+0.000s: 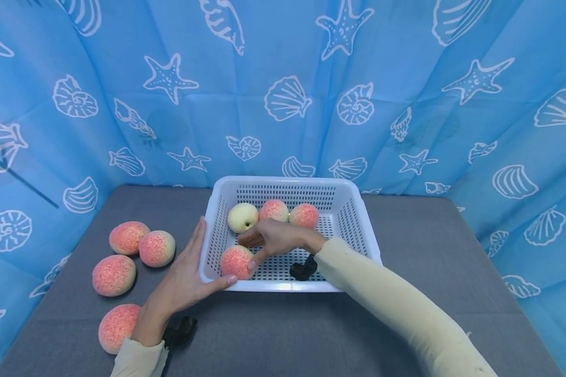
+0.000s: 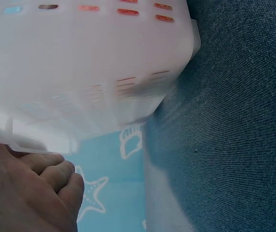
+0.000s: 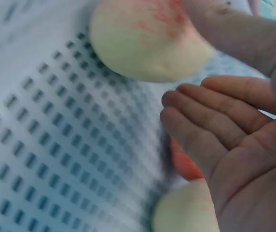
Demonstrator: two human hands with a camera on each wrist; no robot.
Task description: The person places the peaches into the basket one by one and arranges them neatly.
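Observation:
A white perforated plastic basket (image 1: 370,230) stands on the grey table. My right hand (image 1: 275,238) is inside it with fingers extended; its thumb touches a pink peach (image 1: 236,261) in the near left corner. In the right wrist view, this peach (image 3: 147,43) shows a pale underside, and the fingertips appear apart from it. My left hand (image 1: 184,277) rests against the basket's left side, fingers straight along the rim and thumb on the near left corner. Along the basket's back lie a pale, greenish-yellow fruit (image 1: 242,218) and two pink peaches, one in the middle (image 1: 273,209) and one further right (image 1: 304,214).
Several peaches lie on the table left of the basket, among them one at the back (image 1: 128,237) and one (image 1: 118,327) beside the left wrist. A blue curtain (image 1: 283,141) with white shell and starfish prints hangs behind and along both sides.

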